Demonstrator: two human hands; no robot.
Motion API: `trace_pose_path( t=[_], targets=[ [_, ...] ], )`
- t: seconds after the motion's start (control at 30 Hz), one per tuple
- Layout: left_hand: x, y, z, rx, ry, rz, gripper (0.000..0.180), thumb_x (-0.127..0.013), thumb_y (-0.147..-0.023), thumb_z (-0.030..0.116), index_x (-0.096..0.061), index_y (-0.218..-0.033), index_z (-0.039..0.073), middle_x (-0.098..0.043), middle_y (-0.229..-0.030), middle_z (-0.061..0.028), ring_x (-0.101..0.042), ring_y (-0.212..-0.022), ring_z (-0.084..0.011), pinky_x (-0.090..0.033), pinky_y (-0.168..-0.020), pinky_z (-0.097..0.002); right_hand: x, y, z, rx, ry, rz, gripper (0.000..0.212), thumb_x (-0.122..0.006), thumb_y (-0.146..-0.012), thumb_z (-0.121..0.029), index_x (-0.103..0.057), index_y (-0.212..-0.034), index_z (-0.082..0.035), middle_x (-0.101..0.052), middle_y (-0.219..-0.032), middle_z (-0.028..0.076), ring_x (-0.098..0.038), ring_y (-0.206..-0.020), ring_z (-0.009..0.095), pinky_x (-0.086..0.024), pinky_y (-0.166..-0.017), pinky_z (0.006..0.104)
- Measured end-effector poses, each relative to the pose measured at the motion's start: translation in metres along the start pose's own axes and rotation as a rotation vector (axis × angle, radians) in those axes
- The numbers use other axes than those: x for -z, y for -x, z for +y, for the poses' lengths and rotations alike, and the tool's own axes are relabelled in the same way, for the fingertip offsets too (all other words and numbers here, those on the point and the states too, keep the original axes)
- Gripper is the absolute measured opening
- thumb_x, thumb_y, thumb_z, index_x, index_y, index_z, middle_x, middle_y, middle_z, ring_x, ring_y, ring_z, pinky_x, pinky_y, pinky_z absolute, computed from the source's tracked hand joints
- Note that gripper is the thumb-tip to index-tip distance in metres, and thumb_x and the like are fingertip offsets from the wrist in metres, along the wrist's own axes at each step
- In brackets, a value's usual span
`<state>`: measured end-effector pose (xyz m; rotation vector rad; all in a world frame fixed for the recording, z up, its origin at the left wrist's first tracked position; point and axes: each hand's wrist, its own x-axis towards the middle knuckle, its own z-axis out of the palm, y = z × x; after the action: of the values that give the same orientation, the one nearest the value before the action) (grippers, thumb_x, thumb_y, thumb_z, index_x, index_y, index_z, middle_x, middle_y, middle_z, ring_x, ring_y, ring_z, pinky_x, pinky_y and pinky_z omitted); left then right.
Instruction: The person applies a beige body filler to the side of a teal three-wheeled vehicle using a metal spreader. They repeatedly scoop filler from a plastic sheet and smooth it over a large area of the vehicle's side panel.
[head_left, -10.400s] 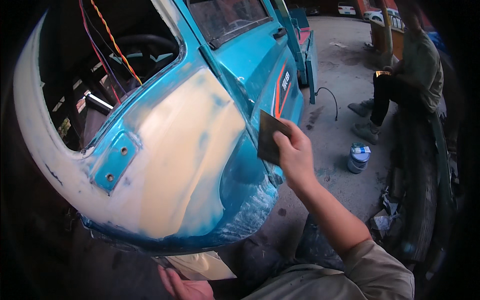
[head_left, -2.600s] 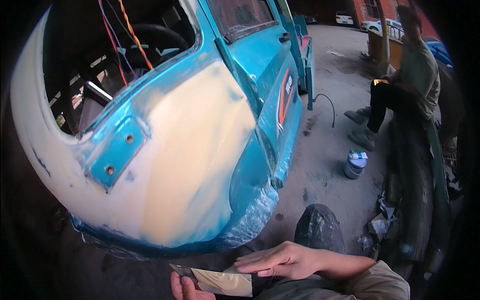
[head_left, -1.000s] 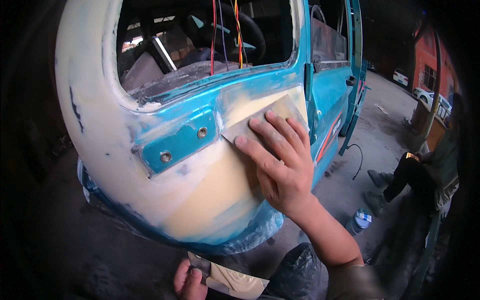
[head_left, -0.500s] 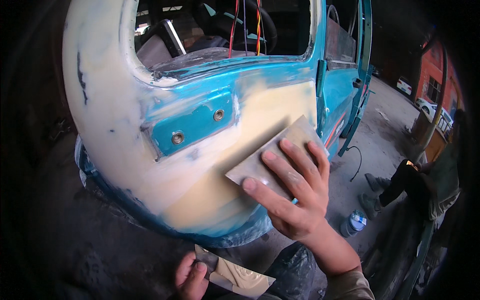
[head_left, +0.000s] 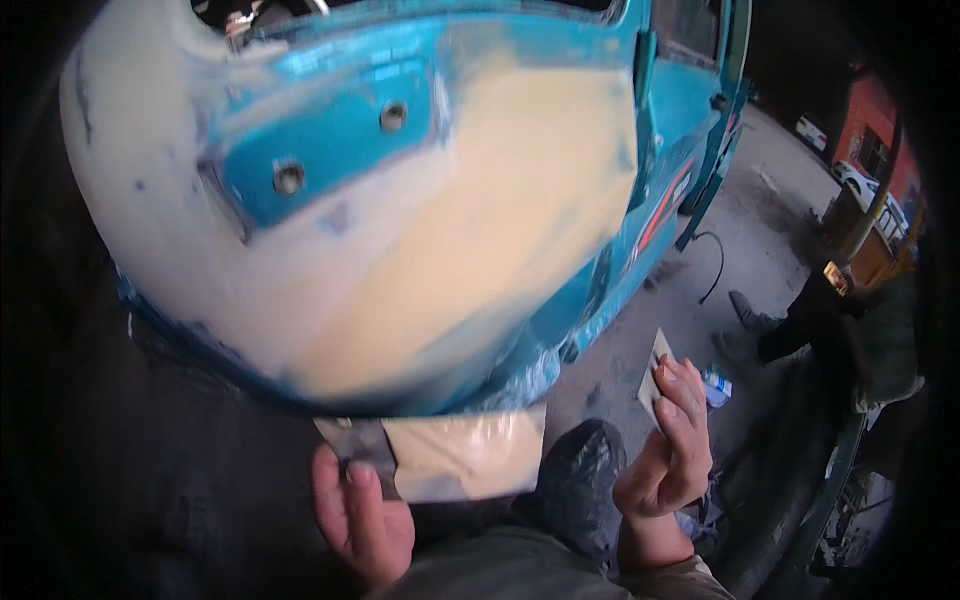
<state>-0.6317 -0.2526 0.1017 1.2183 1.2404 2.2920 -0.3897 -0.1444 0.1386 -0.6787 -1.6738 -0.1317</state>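
My left hand (head_left: 365, 525) pinches the end of a flat metal plate (head_left: 360, 445) between thumb and fingers, low below the vehicle's lower edge. A thick layer of beige body filler (head_left: 465, 455) covers most of this plate. To the right, clear of the bodywork, my right hand (head_left: 682, 440) grips a thin filler spreader (head_left: 653, 378), now seen nearly edge-on. In front of me curves a teal vehicle panel (head_left: 590, 300) with a broad smooth patch of beige filler (head_left: 500, 220). Left of that patch is a bare teal recess (head_left: 330, 150) with two round metal fittings.
On the right a person (head_left: 885, 340) in dark trousers sits with legs stretched toward me. A small blue-and-white container (head_left: 717, 388) stands behind my right hand. A black cable (head_left: 720, 265) lies on the ground beside the vehicle's side door (head_left: 690, 130). White cars (head_left: 870, 190) are parked farther off.
My right hand has come off the panel, moving down and right, and the spreader has turned edge-on. The left hand with the filler plate has risen slightly leftward. My view has tilted downward.
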Motion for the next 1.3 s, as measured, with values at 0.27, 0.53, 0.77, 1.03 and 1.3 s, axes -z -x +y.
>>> trace_pose_path(
  t=[0.27, 0.53, 0.77, 1.03, 1.3],
  targets=[
    [-0.048, -0.024, 0.041, 0.118, 0.171, 0.079, 0.046, -0.052, -0.106, 0.02, -0.046, -0.145, -0.004, -0.057, -0.143, -0.021, -0.056, -0.131, -0.0295, -0.043, -0.112, -0.0407, 0.024, 0.007, 0.022, -0.892, -0.82, 0.513, 0.035, -0.056, -0.105, -0.022, -0.058, -0.136, -0.005, -0.062, -0.138, 0.011, -0.059, -0.13, 0.027, -0.046, -0.111, 0.0442],
    [-0.07, -0.017, 0.03, 0.264, 0.17, -0.033, 0.052, -0.052, -0.107, 0.029, -0.041, -0.15, 0.003, -0.052, -0.147, -0.0206, -0.053, -0.134, -0.0345, -0.044, -0.111, -0.0457, 0.052, 0.029, 0.048, -1.092, -1.07, 0.583, 0.031, -0.06, -0.099, -0.013, -0.057, -0.128, -0.002, -0.066, -0.125, 0.014, -0.063, -0.122, 0.028, -0.045, -0.11, 0.0481],
    [-0.091, -0.025, 0.02, 0.26, 0.25, -0.1, 0.05, -0.054, -0.106, 0.024, -0.042, -0.148, 0.0, -0.056, -0.139, -0.02, -0.059, -0.126, -0.0298, -0.054, -0.098, -0.0455, 0.051, 0.027, -0.013, 0.101, 0.128, -0.285, 0.052, -0.081, -0.08, -0.029, -0.067, -0.129, -0.041, -0.062, -0.139, 0.009, -0.058, -0.128, 0.042, -0.039, -0.104, 0.066],
    [-0.085, -0.035, 0.024, 0.294, 0.28, -0.264, 0.044, -0.053, -0.106, 0.02, -0.044, -0.142, -0.003, -0.057, -0.133, -0.0202, -0.06, -0.119, -0.0283, -0.054, -0.095, -0.0415, 0.041, 0.002, -0.023, 0.271, 0.137, -0.409, 0.036, -0.068, -0.09, -0.036, -0.07, -0.125, -0.044, -0.068, -0.132, -0.003, -0.065, -0.122, 0.03, -0.042, -0.103, 0.0546],
    [-0.084, -0.038, 0.031, 0.296, 0.325, -0.283, 0.042, -0.049, -0.106, 0.016, -0.044, -0.141, -0.005, -0.058, -0.134, -0.0216, -0.06, -0.12, -0.0289, -0.05, -0.101, -0.0441, 0.034, -0.004, -0.019, 0.286, 0.102, -0.464, 0.035, -0.068, -0.091, -0.033, -0.07, -0.126, -0.04, -0.069, -0.129, -0.002, -0.065, -0.122, 0.03, -0.043, -0.103, 0.0538]
  ],
)
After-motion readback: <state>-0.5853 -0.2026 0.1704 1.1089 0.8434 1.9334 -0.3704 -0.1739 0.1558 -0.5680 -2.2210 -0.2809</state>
